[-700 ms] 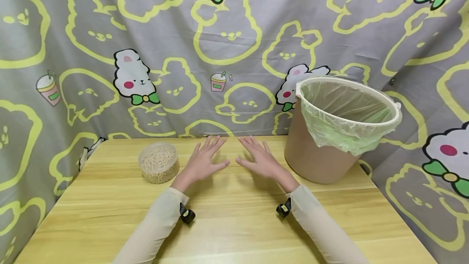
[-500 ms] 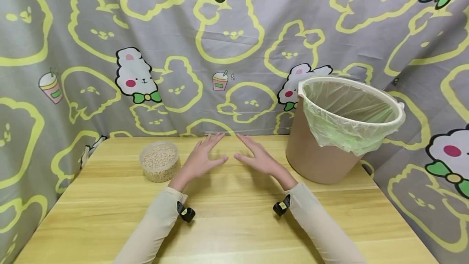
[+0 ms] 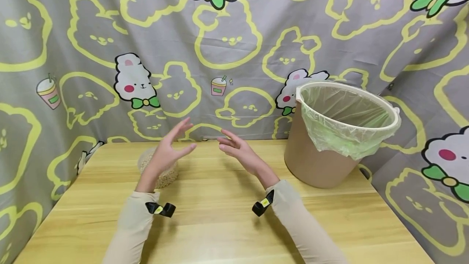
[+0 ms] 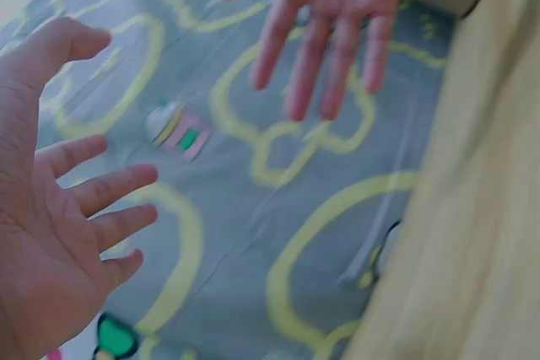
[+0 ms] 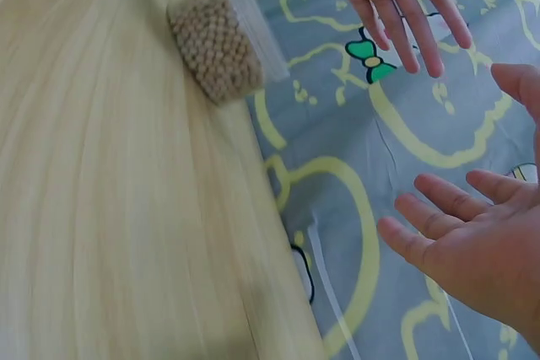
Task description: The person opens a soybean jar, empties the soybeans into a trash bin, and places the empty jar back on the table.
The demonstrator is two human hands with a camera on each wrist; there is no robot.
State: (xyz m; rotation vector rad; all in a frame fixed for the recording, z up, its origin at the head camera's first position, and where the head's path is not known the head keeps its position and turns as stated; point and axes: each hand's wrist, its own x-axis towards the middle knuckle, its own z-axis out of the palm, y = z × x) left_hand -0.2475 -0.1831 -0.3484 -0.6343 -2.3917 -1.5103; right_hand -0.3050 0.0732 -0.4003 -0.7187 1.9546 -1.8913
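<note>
Both hands are raised above the table, palms facing each other, with nothing in them. My left hand [image 3: 166, 152] has its fingers spread and overlaps a clear round plastic tub [image 3: 166, 179] in the head view. Small beige beans [image 5: 215, 44] fill that tub, seen from the side in the right wrist view. My right hand [image 3: 243, 154] is held to the right of it, fingers extended and slightly bent, thumb apart. In the left wrist view the left palm [image 4: 51, 242] shows at the left edge, the right hand [image 4: 337, 23] at the top.
A tall brown bin [image 3: 315, 158] with a pale rim and a green plastic liner [image 3: 329, 137] stands at the table's back right. Behind the wooden table [image 3: 212, 223] hangs a grey patterned curtain [image 3: 234, 105]. Small black cameras [image 3: 161, 210] are strapped at both wrists.
Both hands have lifted from low over the table and shifted left. The left hand now overlaps the tub in the head view, and the palms have turned more toward each other.
</note>
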